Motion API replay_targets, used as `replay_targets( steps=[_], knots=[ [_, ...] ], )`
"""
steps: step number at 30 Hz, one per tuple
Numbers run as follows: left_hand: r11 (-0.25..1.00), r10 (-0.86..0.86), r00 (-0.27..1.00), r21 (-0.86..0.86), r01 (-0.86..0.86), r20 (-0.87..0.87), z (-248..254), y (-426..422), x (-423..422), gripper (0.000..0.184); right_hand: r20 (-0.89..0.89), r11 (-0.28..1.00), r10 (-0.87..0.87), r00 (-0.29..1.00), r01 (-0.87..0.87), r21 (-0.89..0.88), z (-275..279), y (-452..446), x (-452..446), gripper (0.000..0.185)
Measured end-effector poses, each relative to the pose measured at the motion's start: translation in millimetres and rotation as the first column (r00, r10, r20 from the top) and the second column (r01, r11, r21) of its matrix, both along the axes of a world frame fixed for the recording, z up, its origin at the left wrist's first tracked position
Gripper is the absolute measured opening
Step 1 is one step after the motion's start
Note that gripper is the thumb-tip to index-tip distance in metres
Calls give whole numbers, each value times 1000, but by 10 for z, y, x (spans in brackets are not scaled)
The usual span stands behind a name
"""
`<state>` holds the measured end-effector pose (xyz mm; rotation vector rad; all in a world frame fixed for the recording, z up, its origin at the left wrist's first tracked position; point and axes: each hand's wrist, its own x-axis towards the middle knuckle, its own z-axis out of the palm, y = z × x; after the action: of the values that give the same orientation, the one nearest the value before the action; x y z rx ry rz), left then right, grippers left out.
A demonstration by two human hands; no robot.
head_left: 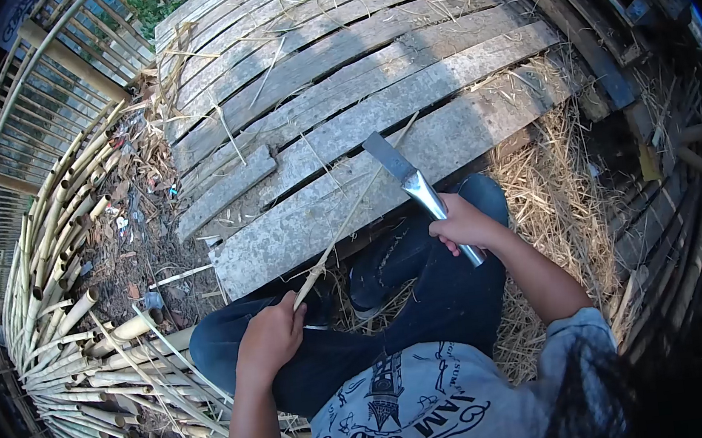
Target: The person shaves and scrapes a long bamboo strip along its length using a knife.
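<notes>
My left hand [271,338] is closed around the lower end of a thin bamboo stick [344,230], which slants up and right over the planks. A knot shows on the stick just above my fingers. In my right hand [461,223] is the silver handle of a machete [391,157] with a broad, grey, square-ended blade pointing up and left. The blade lies over or close beside the stick's upper part; whether they touch I cannot tell. Both hands are above my crossed legs, at the near edge of the wooden plank platform [285,241].
A short loose board [228,191] rests on the platform's left part. Many cut bamboo poles [78,312] are piled at the left, below a bamboo fence [41,115]. Straw and shavings [557,189] cover the ground at the right, near dark beams [600,64].
</notes>
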<state>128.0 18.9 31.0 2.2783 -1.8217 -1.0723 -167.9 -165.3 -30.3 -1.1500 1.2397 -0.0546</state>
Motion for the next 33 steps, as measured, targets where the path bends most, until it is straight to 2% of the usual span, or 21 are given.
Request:
replay_targets(
  steps=[1,3,5,7,9,11,12,13,15,16,20,23,25,27,29,31,33],
  knots=[
    [999,20,1000,33,-20,-3,3,-1,-3,20,-25,999,43,999,-43,34,-33,-140,-87,29],
    [1000,-4,1000,22,4,5,0,2,-10,21,-12,988,-151,988,151,-23,-251,-236,-120,19],
    [1000,-6,1000,-2,6,29,4,8,-11,22,21,974,-221,975,221,-37,-307,-138,8,18],
    [1000,25,1000,-3,-25,5,-14,16,3,20,-4,999,-25,1000,25,20,-74,-43,32,24],
    [1000,15,1000,-7,-15,12,-15,10,14,21,7,993,92,996,-92,78,55,31,64,25],
    [1000,-9,1000,-4,9,5,-31,5,-1,21,-15,992,117,993,-116,42,-40,-162,-55,23],
    [1000,-10,1000,-7,10,9,-19,1,-10,21,-6,998,51,999,-52,-25,-166,-244,-127,20],
    [1000,-5,1000,-14,5,15,-10,3,-15,21,-61,995,-71,996,66,-78,-260,-276,-101,23],
    [1000,-3,1000,-24,4,24,-27,14,-20,21,-8,970,-214,977,211,-121,-334,-128,56,25],
    [1000,-8,999,-28,9,34,-23,28,-4,21,-58,973,-205,977,198,-119,-278,-105,76,37],
    [999,-29,1000,-17,29,9,-38,5,7,20,-56,992,-104,993,100,-76,64,-216,-91,47],
    [1000,-8,1000,-15,8,2,-27,3,-8,20,-112,995,-73,991,65,-72,-106,-368,-242,28],
    [999,31,1000,15,-31,-2,-14,-2,-8,22,11,982,-187,982,187,-10,-163,-150,-34,19],
    [1000,27,999,-4,-27,22,0,11,-25,21,27,980,-198,980,199,-23,-184,-165,-30,16],
    [1000,7,999,-26,-6,45,4,-4,5,20,-104,998,-57,993,57,2,-259,-402,-243,13],
    [1000,-3,1000,-13,3,20,-23,-6,-4,20,-191,996,-82,978,84,1,-238,-365,-202,11],
    [1000,11,1000,7,-11,8,-13,-10,-22,20,-41,980,-198,979,198,4,-222,-190,-46,11]
  ],
)
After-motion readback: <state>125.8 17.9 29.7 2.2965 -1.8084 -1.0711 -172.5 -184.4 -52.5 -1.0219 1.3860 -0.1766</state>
